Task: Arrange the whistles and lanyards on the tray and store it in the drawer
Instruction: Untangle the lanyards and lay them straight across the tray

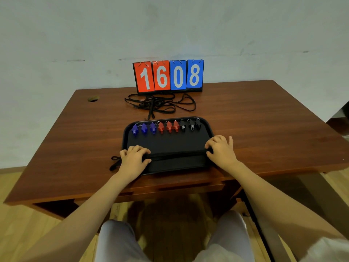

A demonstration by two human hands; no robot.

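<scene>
A black tray point(132, 144) lies on the desk in front of me. Along its far edge stand three blue whistles point(144, 128), three red whistles point(169, 126) and three black whistles point(191, 124) in a row. A black lanyard point(177, 155) is stretched straight across the tray's near part. My left hand point(133, 159) pinches its left end and my right hand point(221, 150) pinches its right end. The lanyard's clip end point(114, 163) trails off the tray to the left. A tangled pile of black lanyards point(158, 104) lies behind the tray.
A flip scoreboard point(168, 76) reading 1608 stands at the desk's back edge against the wall. A cable hole point(93, 99) is at the back left of the brown desk point(264, 120). A shut drawer front point(170, 188) sits under the desk edge, above my knees.
</scene>
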